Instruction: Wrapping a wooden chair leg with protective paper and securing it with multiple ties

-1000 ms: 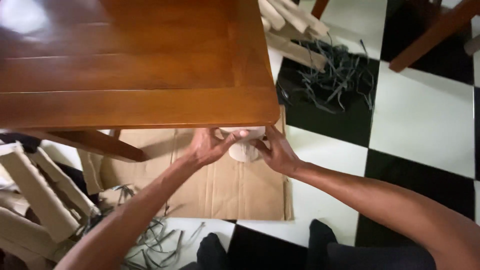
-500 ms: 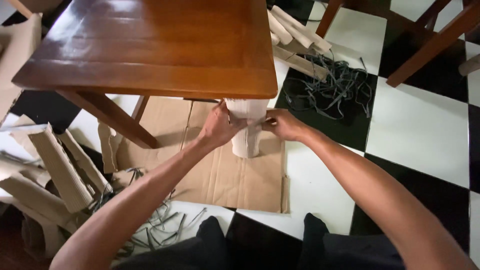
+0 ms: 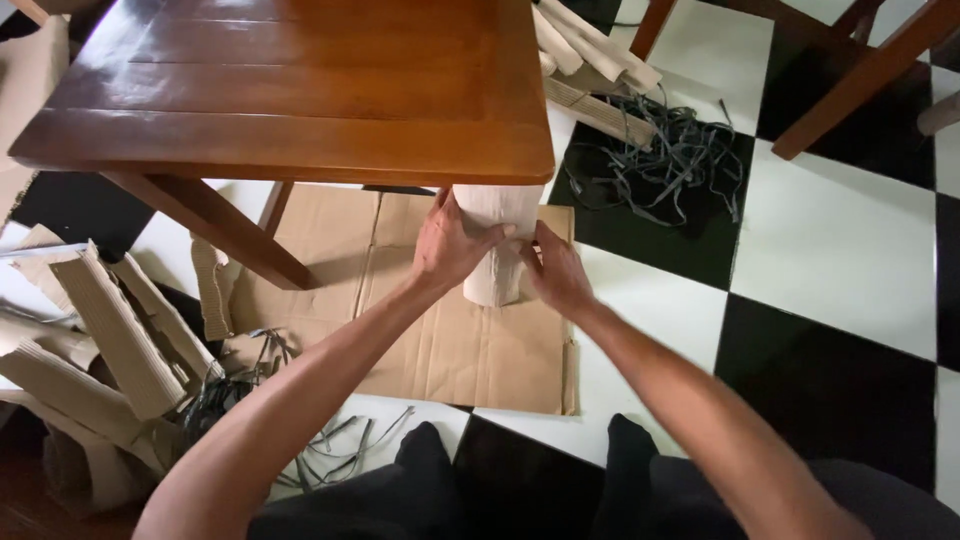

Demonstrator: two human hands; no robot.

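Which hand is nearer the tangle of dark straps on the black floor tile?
Right. The right hand rests on the wrapped table leg's side facing the tangle of dark straps; the left hand grips the leg's far side.

Wrapped table leg [image 3: 497, 250] partly hidden behind both hands; top lost under the surface [image 3: 300, 90]; chair [image 3: 850, 60] cropped.
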